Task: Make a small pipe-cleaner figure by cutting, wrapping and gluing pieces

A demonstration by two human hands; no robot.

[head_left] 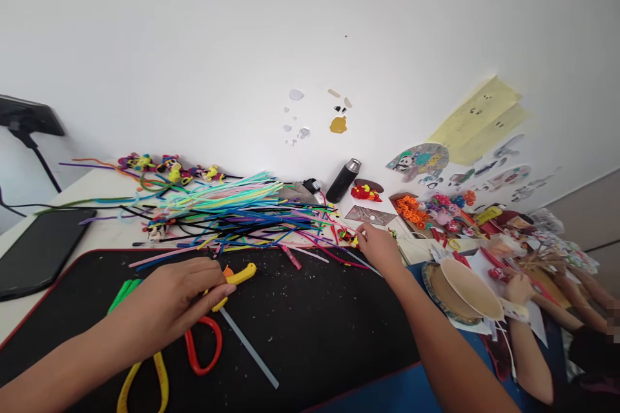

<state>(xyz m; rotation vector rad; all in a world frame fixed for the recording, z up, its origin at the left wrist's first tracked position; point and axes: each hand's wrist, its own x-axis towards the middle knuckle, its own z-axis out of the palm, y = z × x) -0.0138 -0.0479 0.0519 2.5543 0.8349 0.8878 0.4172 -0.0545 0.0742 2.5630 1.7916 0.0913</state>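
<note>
My left hand (186, 287) is closed, thumb against curled fingers, on a yellow glue gun (243, 275) with an orange trigger. The hand hides part of its body. A translucent glue stick (249, 348) juts from it over the black mat. My right hand (380, 250) reaches to the right end of a heap of coloured pipe cleaners (232, 219). Its thumb and forefinger are pinched beside a small red, yellow and green figure (345, 236); what lies between the fingertips is too small to make out. Below my left hand lie a red handle loop (217, 352) and a yellow loop (165, 387).
A black flask (343, 181) leans near a white box (372, 213) at the wall. Small colourful figures (177, 171) line the back left; a dark tablet (43, 248) lies at left. To the right, a co-worker's hand (518, 289) is beside a round cream container (472, 289).
</note>
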